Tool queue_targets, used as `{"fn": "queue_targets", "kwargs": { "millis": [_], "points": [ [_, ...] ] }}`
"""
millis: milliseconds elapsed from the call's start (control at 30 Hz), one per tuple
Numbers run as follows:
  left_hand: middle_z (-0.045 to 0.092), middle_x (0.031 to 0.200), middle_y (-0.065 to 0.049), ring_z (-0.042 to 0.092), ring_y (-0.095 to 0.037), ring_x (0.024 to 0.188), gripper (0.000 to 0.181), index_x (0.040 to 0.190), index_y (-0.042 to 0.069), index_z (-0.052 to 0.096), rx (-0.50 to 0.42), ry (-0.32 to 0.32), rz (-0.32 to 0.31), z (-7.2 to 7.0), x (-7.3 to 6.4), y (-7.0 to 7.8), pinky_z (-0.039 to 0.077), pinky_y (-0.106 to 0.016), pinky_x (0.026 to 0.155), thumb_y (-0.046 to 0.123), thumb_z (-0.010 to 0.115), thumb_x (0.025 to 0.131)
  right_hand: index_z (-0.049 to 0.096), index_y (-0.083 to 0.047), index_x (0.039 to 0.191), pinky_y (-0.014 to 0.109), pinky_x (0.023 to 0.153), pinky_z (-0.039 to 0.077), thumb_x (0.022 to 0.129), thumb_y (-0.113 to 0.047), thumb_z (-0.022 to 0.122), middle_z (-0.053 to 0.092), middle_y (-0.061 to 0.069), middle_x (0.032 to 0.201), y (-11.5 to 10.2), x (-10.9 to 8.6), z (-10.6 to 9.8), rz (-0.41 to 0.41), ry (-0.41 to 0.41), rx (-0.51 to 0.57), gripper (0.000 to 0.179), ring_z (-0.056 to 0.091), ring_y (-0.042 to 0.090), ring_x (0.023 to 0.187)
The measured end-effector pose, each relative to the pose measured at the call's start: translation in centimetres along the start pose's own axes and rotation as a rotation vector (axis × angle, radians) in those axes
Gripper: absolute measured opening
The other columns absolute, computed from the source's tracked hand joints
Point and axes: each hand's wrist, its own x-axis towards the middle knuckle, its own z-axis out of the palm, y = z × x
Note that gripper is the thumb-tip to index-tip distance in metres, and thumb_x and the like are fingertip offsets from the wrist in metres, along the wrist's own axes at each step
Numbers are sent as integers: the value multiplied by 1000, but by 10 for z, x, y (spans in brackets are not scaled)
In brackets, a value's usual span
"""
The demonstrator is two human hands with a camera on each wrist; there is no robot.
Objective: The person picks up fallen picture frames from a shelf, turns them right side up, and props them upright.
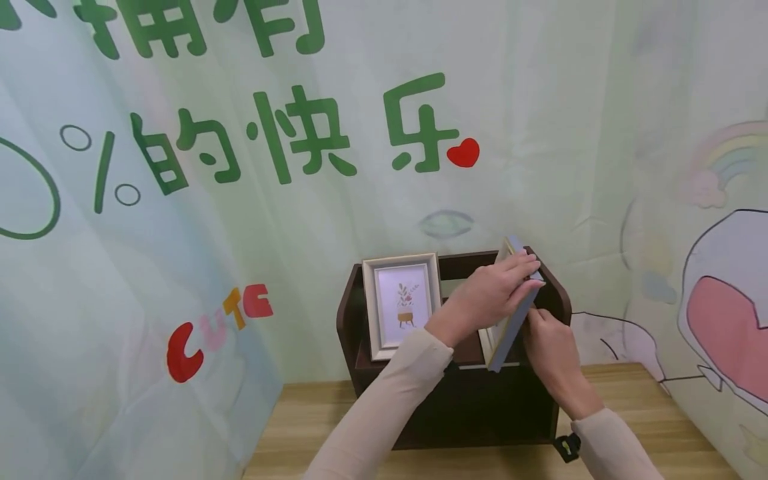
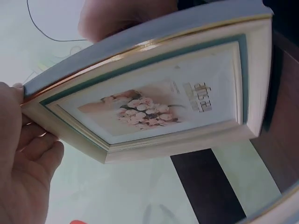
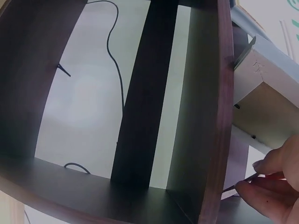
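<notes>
My left hand (image 1: 489, 290) grips the upper edge of a tilted picture frame (image 1: 513, 333), which has a blue-grey side and a cream front. In the left wrist view the frame's picture of pink flowers (image 2: 147, 112) faces the camera. Behind the frame is my right hand (image 1: 549, 340). Close up in the right wrist view, its thumb and finger pinch a thin dark-edged piece (image 3: 247, 181) below the frame's brown back (image 3: 275, 107). Whether this piece belongs to the frame I cannot tell. The frame stands over the right part of a dark brown shelf (image 1: 474, 407).
A second picture frame (image 1: 369, 313) with a potted-plant picture stands upright on the shelf's left part. Raised side panels (image 1: 555, 293) bound the shelf top. Under it lies a wooden tabletop (image 1: 312, 413). A printed curtain (image 1: 336, 220) hangs close behind.
</notes>
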Motion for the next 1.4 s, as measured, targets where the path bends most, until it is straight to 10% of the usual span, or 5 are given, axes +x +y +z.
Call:
{"fn": "queue_targets", "kwargs": {
  "millis": [1067,1400],
  "points": [
    [48,164,-11,40,-25,157,52,157,5,48,-17,-22,-15,21,7,2,28,-24,128,31,50,112,64,7,84,52,50,49,88,7,67,64,21,72,0,-1,0,116,-110,-31,5,61,40,57],
    [48,164,-12,48,-22,152,56,160,2,40,-134,14,-154,18,-1,-3,39,-28,124,33,46,113,69,4,86,47,52,52,86,6,74,67,18,74,-3,0,-13,70,-79,20,6,65,34,62]
  ]
}}
